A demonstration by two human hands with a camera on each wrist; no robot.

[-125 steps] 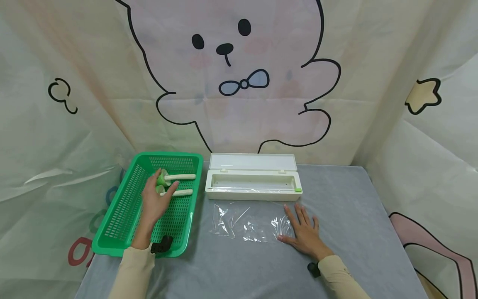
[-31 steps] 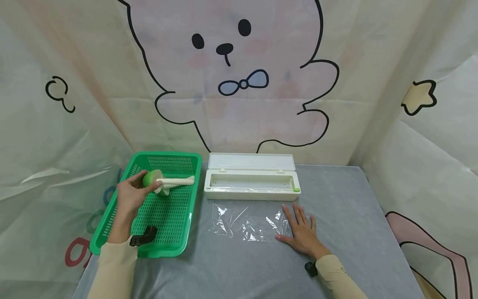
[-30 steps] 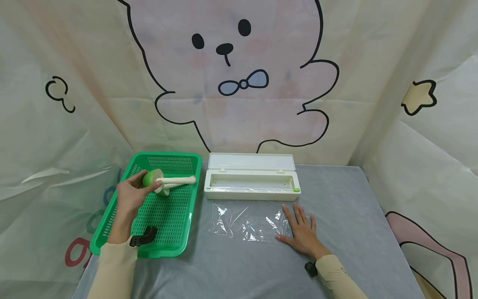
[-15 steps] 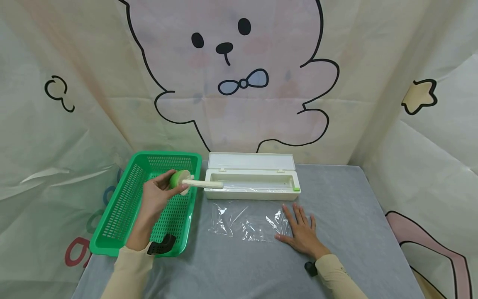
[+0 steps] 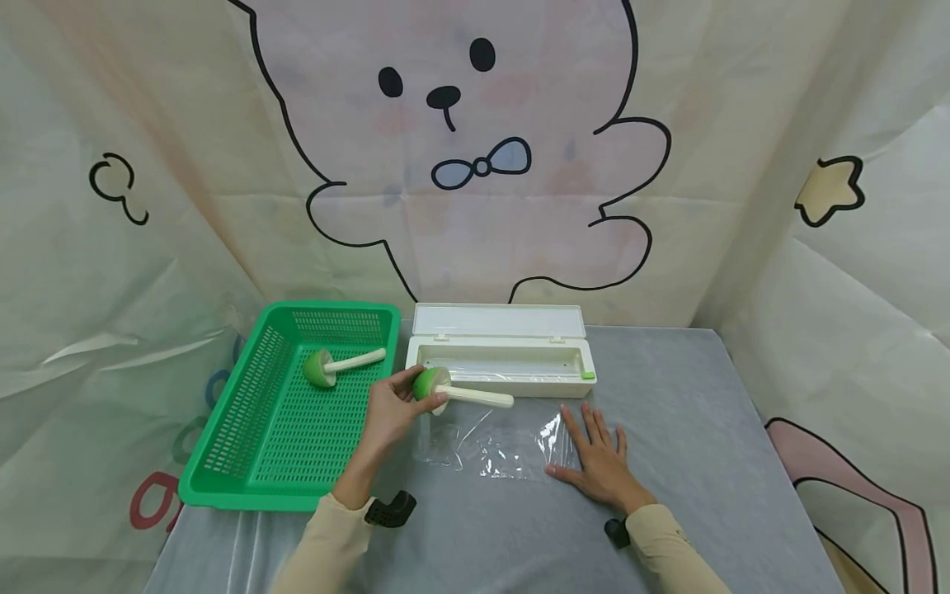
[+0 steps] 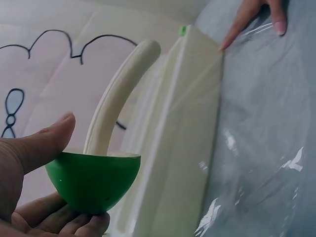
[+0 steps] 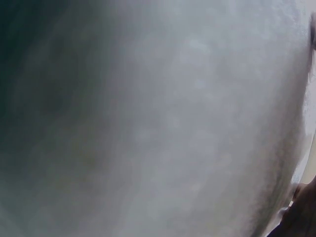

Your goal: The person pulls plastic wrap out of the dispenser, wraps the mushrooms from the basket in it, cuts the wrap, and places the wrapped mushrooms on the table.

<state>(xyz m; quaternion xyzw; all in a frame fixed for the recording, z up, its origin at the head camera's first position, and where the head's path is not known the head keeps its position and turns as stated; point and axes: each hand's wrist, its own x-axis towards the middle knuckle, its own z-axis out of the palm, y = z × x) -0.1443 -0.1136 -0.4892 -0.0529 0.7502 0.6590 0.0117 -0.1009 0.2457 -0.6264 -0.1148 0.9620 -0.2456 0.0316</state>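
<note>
One mushroom toy [image 5: 337, 365] in green basket [image 5: 223, 462]

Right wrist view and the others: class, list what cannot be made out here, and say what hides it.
- Right wrist view: the grey table cover is one blur; only a sliver of the right hand shows at the edge.
- Left wrist view: the left hand is cut off by the frame; the green cup hides its fingers.
- Head view: the plastic film has edges too clear to trace.
</note>
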